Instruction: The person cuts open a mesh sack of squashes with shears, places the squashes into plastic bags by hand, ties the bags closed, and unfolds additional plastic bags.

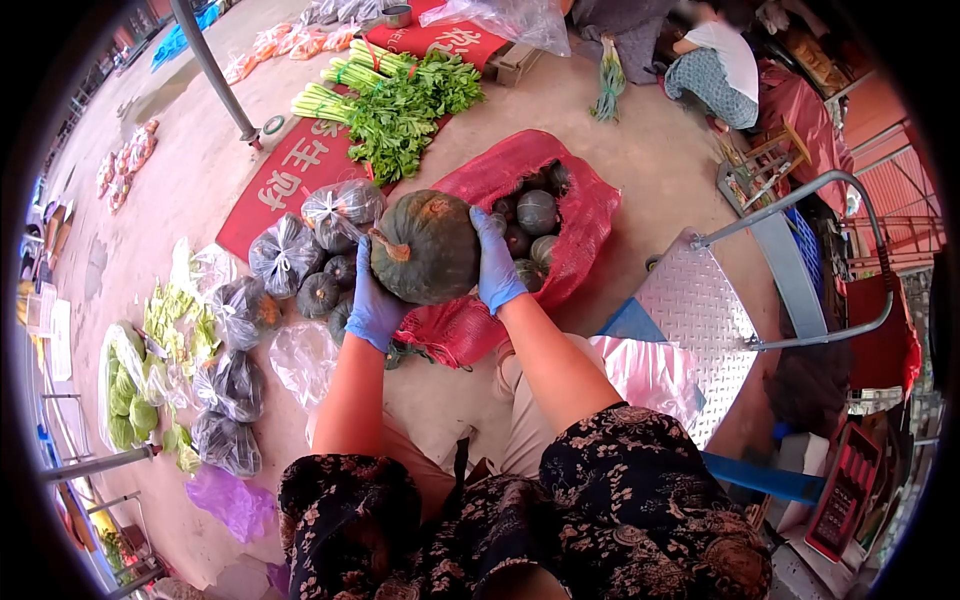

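Observation:
A large dark green pumpkin (426,247) is held up between my two hands, its stem pointing left. My left hand (374,297), in a blue glove, presses its left side. On its right side lies my right hand (494,262), gloved in blue too. Beneath and behind it, a red mesh sack (587,200) lies open with several dark pumpkins (537,212) inside. Left of my hands, a few small dark pumpkins (318,294) sit on the ground beside knotted plastic bags (284,255) with dark contents.
Bundled celery (400,110) lies on a red mat (290,180). A metal-plate cart (700,320) with a rail stands at right. A person (715,65) crouches at top right. Bagged greens (127,385) and a purple bag (232,502) lie at left. A pole (215,70) rises at upper left.

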Tool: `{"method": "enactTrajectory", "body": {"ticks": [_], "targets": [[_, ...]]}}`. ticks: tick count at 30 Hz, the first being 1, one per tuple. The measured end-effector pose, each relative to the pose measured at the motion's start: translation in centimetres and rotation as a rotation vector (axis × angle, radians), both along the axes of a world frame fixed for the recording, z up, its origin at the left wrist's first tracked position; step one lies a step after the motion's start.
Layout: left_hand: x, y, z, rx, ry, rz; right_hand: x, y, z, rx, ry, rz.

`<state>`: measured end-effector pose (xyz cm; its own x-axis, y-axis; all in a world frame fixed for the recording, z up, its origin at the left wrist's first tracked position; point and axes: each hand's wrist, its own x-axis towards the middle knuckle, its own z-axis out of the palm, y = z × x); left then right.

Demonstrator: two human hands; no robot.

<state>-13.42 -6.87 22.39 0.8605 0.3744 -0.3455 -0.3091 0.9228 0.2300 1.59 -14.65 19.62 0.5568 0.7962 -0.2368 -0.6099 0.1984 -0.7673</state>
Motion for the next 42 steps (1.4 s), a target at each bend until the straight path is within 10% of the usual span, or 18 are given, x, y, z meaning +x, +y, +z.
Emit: {"method": "enactTrajectory", "body": {"ticks": [42], "targets": [[0.9,0.3,-2.8,0.346,0.073,0.097,0.3,-0.5,2.2,0.013,0.379,0.032]]}}
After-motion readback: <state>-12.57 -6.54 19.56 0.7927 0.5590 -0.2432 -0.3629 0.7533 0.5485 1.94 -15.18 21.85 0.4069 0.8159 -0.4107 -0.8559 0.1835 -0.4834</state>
